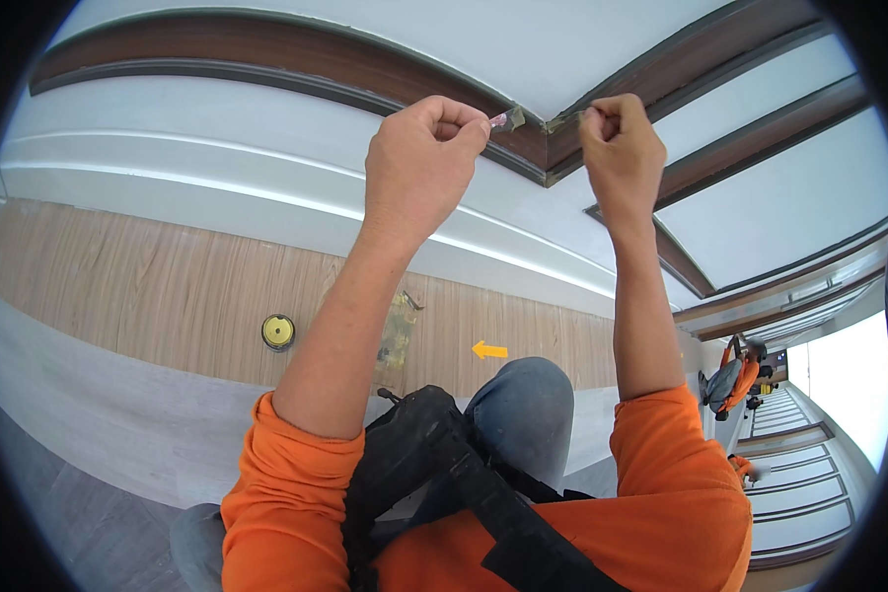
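Both my hands are raised to the corner of a brown wall moulding with dark edges. My left hand is closed, thumb and forefinger pinching a small pinkish-white piece whose exact kind I cannot make out. At its tip, a greenish scrap of tape lies against the moulding. Right of the corner, my right hand is closed in a pinch on a thin greenish strip of tape. That strip reaches toward the corner; its held end is hidden by my fingers.
On the wood-patterned board below lies a round yellow-and-black roll or tin. A greenish stained patch and an orange arrow sticker are nearby. A person in orange works farther off at the right.
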A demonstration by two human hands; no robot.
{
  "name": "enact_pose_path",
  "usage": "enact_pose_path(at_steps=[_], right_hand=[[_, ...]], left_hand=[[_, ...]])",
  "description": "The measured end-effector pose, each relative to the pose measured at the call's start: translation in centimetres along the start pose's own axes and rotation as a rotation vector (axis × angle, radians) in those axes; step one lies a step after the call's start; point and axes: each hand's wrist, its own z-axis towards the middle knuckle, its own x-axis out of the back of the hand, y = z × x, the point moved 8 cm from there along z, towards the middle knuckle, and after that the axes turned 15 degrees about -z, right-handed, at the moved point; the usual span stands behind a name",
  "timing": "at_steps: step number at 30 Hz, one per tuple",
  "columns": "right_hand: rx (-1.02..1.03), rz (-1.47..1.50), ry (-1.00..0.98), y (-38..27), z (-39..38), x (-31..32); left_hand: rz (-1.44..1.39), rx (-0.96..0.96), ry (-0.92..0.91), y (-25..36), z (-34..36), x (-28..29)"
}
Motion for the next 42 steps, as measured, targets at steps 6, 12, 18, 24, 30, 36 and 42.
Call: enact_pose_path(at_steps=[6,12,18,24,30,36,42], right_hand=[[-0.138,0.250,-0.027,2.5,-2.0,1.3],[-0.040,0.242,0.034,4.0,-4.0,-0.2],[-0.408,1.011,-0.268,5.1,-4.2,-2.2],[-0.549,1.618,-0.646,3.8,-8.6,-6.5],[-0.458,1.811,-0.774,4.5,-8.3,-8.4],[-0.425,1.877,-0.872,3.1,-9.7,-9.3],[-0.410,1.739,-0.867,3.5,-10.8,-9.4]], left_hand=[[-0.023,0.023,0.008,-0.2,-0.3,0.0],[0.006,0.032,-0.013,-0.8,-0.5,-0.7],[-0.136,0.156,-0.051,-1.6,-0.9,-1.5],[-0.489,0.537,-0.359,-6.0,-2.9,-4.6],[-0.490,0.594,-0.467,-5.4,-3.8,-5.6],[-0.475,0.603,-0.490,-5.5,-4.4,-6.5],[-0.514,0.657,-0.486,-6.6,-4.3,-5.8]])
